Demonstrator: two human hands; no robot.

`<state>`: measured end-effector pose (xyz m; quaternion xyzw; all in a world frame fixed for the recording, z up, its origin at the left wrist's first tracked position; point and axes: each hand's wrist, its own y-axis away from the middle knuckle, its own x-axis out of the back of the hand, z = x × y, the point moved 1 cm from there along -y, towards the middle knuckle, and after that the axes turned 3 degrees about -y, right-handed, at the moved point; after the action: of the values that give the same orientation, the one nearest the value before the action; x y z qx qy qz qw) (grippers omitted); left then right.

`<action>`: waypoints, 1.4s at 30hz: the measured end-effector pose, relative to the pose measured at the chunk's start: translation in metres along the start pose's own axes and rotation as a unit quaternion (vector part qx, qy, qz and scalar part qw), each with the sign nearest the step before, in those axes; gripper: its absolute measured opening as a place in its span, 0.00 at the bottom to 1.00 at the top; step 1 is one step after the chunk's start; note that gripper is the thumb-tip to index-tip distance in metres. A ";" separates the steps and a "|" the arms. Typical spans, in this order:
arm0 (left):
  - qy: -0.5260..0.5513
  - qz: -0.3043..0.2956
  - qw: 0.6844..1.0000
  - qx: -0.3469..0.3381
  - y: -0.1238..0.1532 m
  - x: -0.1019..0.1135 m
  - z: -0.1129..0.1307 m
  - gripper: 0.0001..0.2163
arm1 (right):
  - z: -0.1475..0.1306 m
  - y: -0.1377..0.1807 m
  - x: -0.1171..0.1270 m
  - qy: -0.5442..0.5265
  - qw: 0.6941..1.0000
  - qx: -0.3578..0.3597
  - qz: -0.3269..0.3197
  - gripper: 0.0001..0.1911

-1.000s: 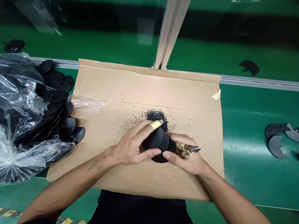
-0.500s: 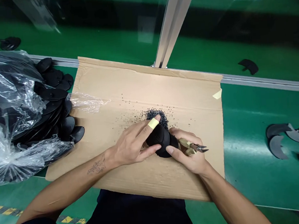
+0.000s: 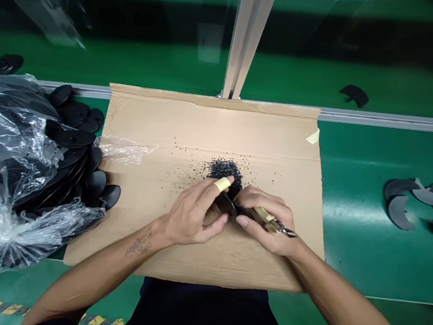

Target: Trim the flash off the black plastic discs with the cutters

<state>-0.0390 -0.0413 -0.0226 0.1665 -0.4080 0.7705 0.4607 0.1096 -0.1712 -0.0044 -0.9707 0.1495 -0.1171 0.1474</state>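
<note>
My left hand [image 3: 196, 212], with yellow tape round one finger, has its thumb and fingers closed about a dark, thin black plastic part [image 3: 227, 207]. The part is tilted nearly edge-on and half hidden by the fingers. On its other side, my right hand [image 3: 269, 221] pinches the part between thumb and fingers. Tucked in that same palm are side cutters [image 3: 269, 217] with yellowish handles, their metal jaws pointing to the lower right. Just beyond the fingertips lies a heap of small black trimmings [image 3: 224, 169] on a cardboard sheet [image 3: 151, 112].
At the left, a clear plastic bag [image 3: 11, 200] spills many black curved discs [image 3: 74, 139]. Several curved dark pieces [image 3: 401, 212] lie on the green table at the right. A metal post [image 3: 241, 39] rises behind the cardboard, and another black piece [image 3: 354, 94] lies beyond the rail.
The black part has been turned from showing its broad rounded face to nearly edge-on. The cutters in my right hand have swung, their jaws now lower and closer to the wrist.
</note>
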 end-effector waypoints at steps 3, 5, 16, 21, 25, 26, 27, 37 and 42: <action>0.099 -0.004 0.993 0.067 0.000 0.002 -0.001 0.20 | 0.000 0.001 0.002 -0.011 1.000 -0.005 0.004 0.02; 0.192 0.002 0.974 0.124 -0.001 0.003 -0.003 0.16 | -0.001 0.002 0.003 -0.024 0.999 -0.022 0.018 0.02; 0.559 -0.008 0.784 0.271 -0.007 0.005 -0.014 0.14 | 0.003 -0.002 0.005 -0.069 0.975 -0.162 0.138 0.17; 0.588 -0.046 0.762 0.265 -0.010 0.007 -0.013 0.18 | 0.002 -0.003 0.005 -0.083 0.974 -0.171 0.122 0.17; 0.559 -0.025 0.787 0.261 -0.009 0.007 -0.011 0.20 | 0.001 -0.001 0.005 -0.072 0.978 -0.177 0.088 0.17; 0.554 -0.026 0.789 0.264 -0.009 0.007 -0.011 0.20 | 0.000 0.000 0.005 -0.070 0.979 -0.174 0.077 0.17; 0.551 -0.032 0.791 0.265 -0.008 0.007 -0.010 0.19 | -0.001 0.000 0.006 -0.069 0.981 -0.170 0.066 0.16; 0.538 -0.085 0.799 0.254 -0.005 0.008 -0.011 0.18 | 0.000 -0.001 0.005 -0.053 0.994 -0.091 0.020 0.07; 0.449 -0.094 0.860 0.225 -0.004 0.011 -0.005 0.22 | 0.001 0.001 -0.001 -0.053 0.997 -0.046 -0.012 0.04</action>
<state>-0.0403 -0.0305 -0.0167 -0.0609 0.0446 0.7856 0.6142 0.1088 -0.1710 -0.0058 -0.9830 0.1354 -0.0606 0.1086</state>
